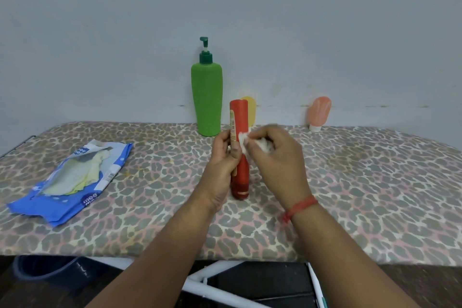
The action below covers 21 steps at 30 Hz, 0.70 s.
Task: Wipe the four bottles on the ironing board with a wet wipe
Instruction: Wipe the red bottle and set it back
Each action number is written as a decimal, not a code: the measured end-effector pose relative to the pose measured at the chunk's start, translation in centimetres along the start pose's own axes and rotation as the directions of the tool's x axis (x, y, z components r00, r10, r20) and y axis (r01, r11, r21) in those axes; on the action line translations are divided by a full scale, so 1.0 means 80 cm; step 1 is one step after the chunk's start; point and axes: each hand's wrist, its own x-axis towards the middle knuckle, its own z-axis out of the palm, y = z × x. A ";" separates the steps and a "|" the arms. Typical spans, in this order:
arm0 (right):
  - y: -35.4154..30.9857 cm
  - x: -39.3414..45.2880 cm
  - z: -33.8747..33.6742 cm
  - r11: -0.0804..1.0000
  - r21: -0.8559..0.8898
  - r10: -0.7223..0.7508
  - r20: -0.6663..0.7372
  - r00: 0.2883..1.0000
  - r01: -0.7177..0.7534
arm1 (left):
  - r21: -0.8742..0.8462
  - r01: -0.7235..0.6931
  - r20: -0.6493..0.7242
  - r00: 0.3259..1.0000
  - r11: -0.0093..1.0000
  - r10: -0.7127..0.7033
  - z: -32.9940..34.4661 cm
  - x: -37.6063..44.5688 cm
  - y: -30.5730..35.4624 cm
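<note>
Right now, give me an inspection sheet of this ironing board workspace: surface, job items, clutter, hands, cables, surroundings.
Surface: ironing board with a leopard-print cover.
Job's things: red bottle standing upside down on its cap at the centre; green pump bottle upright behind it; yellow bottle mostly hidden behind the red one; peach tube on its white cap by the wall; white wet wipe against the red bottle.
Clutter: opened blue wet wipe pack at left.
Hands: left hand grips the red bottle; right hand holds the wipe.
Cables: nothing seen.
Surroundings: plain wall; white frame tubing below.
</note>
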 end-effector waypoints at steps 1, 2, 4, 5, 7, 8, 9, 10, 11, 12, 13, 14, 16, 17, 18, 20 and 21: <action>-0.007 0.014 0.001 1.000 0.003 0.008 -0.036 0.999 -0.008 | 0.015 -0.001 0.011 1.000 1.000 0.001 0.001 0.000 0.000; -0.014 0.030 0.002 1.000 0.004 0.010 -0.075 0.997 -0.010 | 0.029 0.001 0.014 1.000 1.000 -0.001 0.001 -0.001 0.000; -0.028 0.058 0.003 1.000 -0.020 -0.007 -0.121 0.993 0.004 | 0.044 0.007 0.014 1.000 0.999 -0.008 0.002 -0.001 -0.001; -0.032 0.065 0.004 0.999 -0.040 -0.022 -0.118 0.993 0.018 | 0.045 0.006 0.017 1.000 0.999 -0.007 0.001 -0.001 0.000; -0.032 0.058 0.005 0.996 -0.082 -0.025 -0.080 0.996 0.018 | 0.038 0.004 0.021 1.000 0.999 -0.005 0.001 -0.001 0.000; -0.028 0.045 0.004 0.995 -0.101 -0.009 -0.054 0.998 0.004 | 0.026 0.003 0.020 1.000 1.000 -0.004 0.001 -0.001 0.000; -0.022 0.028 0.004 0.993 -0.114 0.012 -0.027 1.000 -0.015 | 0.009 0.000 0.015 1.000 1.000 0.000 0.000 0.000 0.000; -0.017 0.011 0.003 0.993 -0.117 0.036 -0.004 0.999 -0.036 | -0.006 -0.005 0.009 1.000 1.000 0.005 0.000 0.000 0.001; -0.014 -0.001 0.001 0.992 -0.113 0.050 0.008 0.999 -0.049 | -0.009 -0.012 0.007 1.000 1.000 0.012 0.000 0.000 0.001; -0.012 -0.004 0.001 0.992 -0.115 0.054 0.006 0.999 -0.053 | -0.004 -0.019 0.014 1.000 1.000 0.019 0.001 0.000 0.001; -0.014 0.001 0.000 0.991 -0.124 0.047 -0.006 0.999 -0.047 | 0.005 -0.023 0.027 0.999 1.000 0.023 0.001 -0.001 0.001; -0.018 0.012 -0.001 0.990 -0.137 0.028 -0.028 0.999 -0.031 | 0.015 -0.023 0.042 0.999 1.000 0.022 0.002 -0.002 0.001; -0.031 0.043 0.001 0.990 -0.139 -0.024 -0.094 0.995 0.011 | 0.046 -0.029 0.056 0.998 0.999 0.026 0.004 -0.003 0.001; -0.037 0.058 0.002 0.991 -0.131 -0.037 -0.113 0.993 0.022 | 0.056 -0.033 0.055 0.998 0.998 0.030 0.004 -0.003 0.001; -0.040 0.068 0.005 0.992 -0.126 -0.037 -0.109 0.993 0.023 | 0.049 -0.031 0.046 0.999 0.998 0.029 0.003 -0.002 0.000; -0.036 0.065 0.010 0.989 -0.148 -0.011 -0.045 0.999 0.004 | 0.001 -0.012 0.020 1.000 1.000 0.012 0.000 0.000 -0.002; -0.031 0.052 0.012 0.986 -0.167 0.018 -0.010 1.000 -0.019 | -0.021 0.000 0.008 1.000 1.000 0.000 -0.002 0.002 -0.004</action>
